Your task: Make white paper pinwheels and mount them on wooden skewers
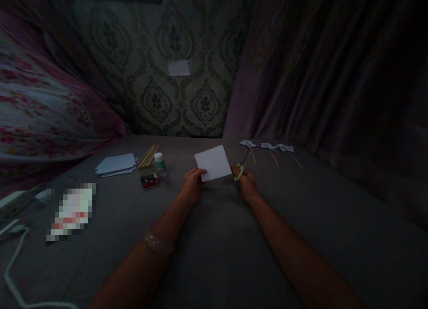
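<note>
A square sheet of white paper [214, 162] is pinched at its lower left corner by my left hand [191, 184], thumb on top. My right hand [248, 184] grips a pair of scissors [238, 172] by its light green handles, close to the paper's right corner. The dark blades point away, up and to the right, off the paper. Beyond them lie several white paper pinwheels on wooden sticks; the nearest pinwheel [248, 144] is partly behind the blade tips.
On the left of the grey cloth surface [217, 237] are a stack of white paper [116, 164], several wooden sticks [148, 156], a white-capped glue bottle [160, 164] and an open small box [149, 179] of metal bits. A white cable [15, 273] runs at the lower left.
</note>
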A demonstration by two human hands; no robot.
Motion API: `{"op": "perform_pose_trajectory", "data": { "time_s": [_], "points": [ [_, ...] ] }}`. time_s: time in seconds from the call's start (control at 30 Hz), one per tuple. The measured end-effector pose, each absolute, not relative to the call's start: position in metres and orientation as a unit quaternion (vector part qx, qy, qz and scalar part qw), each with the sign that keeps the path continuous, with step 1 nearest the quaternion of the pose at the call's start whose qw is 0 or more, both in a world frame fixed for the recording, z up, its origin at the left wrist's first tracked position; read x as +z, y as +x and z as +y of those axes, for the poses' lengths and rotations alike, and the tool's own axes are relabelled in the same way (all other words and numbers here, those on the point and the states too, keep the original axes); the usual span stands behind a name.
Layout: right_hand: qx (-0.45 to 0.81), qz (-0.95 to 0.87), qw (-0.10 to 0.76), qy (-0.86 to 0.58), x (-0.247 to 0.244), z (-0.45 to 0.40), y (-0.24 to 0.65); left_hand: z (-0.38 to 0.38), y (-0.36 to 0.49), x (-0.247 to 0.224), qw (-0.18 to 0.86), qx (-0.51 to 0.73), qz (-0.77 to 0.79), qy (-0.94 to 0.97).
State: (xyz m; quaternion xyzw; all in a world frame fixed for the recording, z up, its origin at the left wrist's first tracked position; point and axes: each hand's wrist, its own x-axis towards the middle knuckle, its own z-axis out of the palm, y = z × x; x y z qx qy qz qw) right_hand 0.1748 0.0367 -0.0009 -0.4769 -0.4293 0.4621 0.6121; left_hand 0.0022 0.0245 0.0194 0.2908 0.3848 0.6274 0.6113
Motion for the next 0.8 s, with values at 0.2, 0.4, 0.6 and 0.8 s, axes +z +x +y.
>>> {"op": "perform_pose_trajectory", "data": {
  "time_s": [0.2,0.4,0.6,0.8],
  "points": [
    [0.486,-0.424,0.622,-0.444,-0.0074,0.0385,0.1740,0.0248,0.0034,0.0126,0.575,0.621,0.414,0.335],
    [0.485,-0.414,0.630,-0.443,-0.0036,0.0354,0.1724,0.0244,-0.0003,0.0120,0.518,0.613,0.468,0.368],
    [0.468,-0.427,0.612,-0.473,-0.0020,0.0341,0.1710,0.0229,0.0006,0.0147,0.515,0.621,0.469,0.360],
    [0.461,-0.453,0.593,-0.480,0.0005,0.0311,0.1685,0.0295,-0.0026,0.0091,0.529,0.635,0.456,0.331]
  ]
}}
